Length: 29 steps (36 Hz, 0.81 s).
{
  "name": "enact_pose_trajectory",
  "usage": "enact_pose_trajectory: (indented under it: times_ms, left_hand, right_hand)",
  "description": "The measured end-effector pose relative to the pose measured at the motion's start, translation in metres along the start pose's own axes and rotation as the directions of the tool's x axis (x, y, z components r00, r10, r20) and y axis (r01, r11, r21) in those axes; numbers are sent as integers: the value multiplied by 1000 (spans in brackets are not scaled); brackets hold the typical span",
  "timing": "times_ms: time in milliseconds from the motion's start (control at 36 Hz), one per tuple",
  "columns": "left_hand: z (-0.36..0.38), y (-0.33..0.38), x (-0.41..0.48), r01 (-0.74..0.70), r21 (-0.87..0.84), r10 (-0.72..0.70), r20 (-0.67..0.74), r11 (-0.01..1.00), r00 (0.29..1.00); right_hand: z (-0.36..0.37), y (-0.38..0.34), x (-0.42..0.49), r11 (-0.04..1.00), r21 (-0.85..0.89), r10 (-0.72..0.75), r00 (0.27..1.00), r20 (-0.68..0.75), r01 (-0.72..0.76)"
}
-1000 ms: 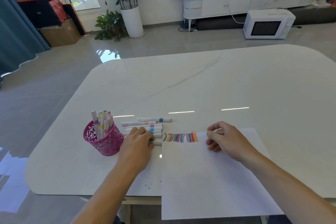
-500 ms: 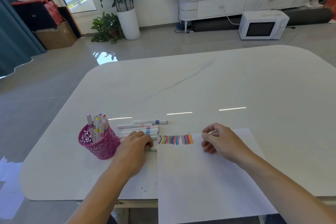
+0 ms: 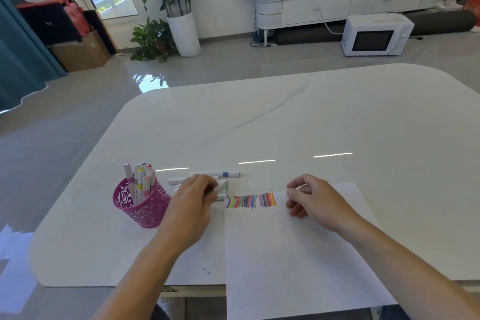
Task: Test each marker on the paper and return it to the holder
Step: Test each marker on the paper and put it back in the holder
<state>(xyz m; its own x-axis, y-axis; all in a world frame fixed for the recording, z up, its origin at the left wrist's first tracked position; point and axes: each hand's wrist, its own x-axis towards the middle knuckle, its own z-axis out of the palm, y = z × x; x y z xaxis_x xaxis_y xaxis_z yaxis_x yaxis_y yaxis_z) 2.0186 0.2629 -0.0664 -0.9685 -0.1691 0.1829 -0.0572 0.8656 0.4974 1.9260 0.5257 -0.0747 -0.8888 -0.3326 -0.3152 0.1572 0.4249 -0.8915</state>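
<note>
far left on the worktop (image 3: 285,117) stands the pink holder (image 3: 141,205), upright, with a bunch of markers (image 3: 140,179) standing in it, caps up. just right of it is my left hand (image 3: 193,200), fingers curled round a pale green-capped marker (image 3: 219,188) whose end pokes out toward the paper. under and behind that hand lie the loose markers (image 3: 228,174), side by side on the worktop between holder and paper; the hand hides some, so i can't count them.

next comes the paper (image 3: 291,254), with its near edge hanging over the worktop's front. a row of short coloured strokes (image 3: 250,201) runs along its top left corner, and most of the sheet is bare. the right hand (image 3: 311,199) rests on the paper's top edge, just right of the strokes, fingers curled in. something pale shows between thumb and forefinger, but i cannot tell whether it holds anything or that is only paper seen through the gap.

i read this as the pick-up step for another marker: a fair number look tested and several loose ones are not yet done. the next move calls for lifting this marker free of its neighbours without rolling them, uncapping it, and bringing the tip to the bare paper right of the last stroke. then it gets capped and dropped into the holder.
</note>
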Motion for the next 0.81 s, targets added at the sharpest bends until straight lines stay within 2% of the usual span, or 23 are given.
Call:
enact_pose_trajectory:
  times_ms: [139,306,500,583,667,750,806]
  left_hand:
    - [-1,30,1,-25,-254,-1,-102,967,995]
    - [6,64,2,-19,-521,-16,-62,853,998]
    - [26,89,3,29,-679,-39,0,734,999]
    - [31,94,4,38,-697,-32,21,716,999]
    - [31,96,6,62,-674,-39,49,736,998]
    - [34,92,7,29,-539,-9,40,842,999]
    - [36,86,7,-61,-390,81,35,919,996]
  right_hand:
    - [2,-6,-5,998,17,-66,998,17,66]
    - [7,-11,-11,975,50,-218,973,77,215]
    - [9,-13,-19,947,-24,-312,933,179,321]
    - [7,-12,-22,937,-49,-333,926,176,347]
    - [-1,-10,-22,903,-155,-375,911,171,401]
    - [-8,-5,-20,837,-307,-408,891,200,453]
    - [-10,-2,-18,770,-419,-429,876,220,482]
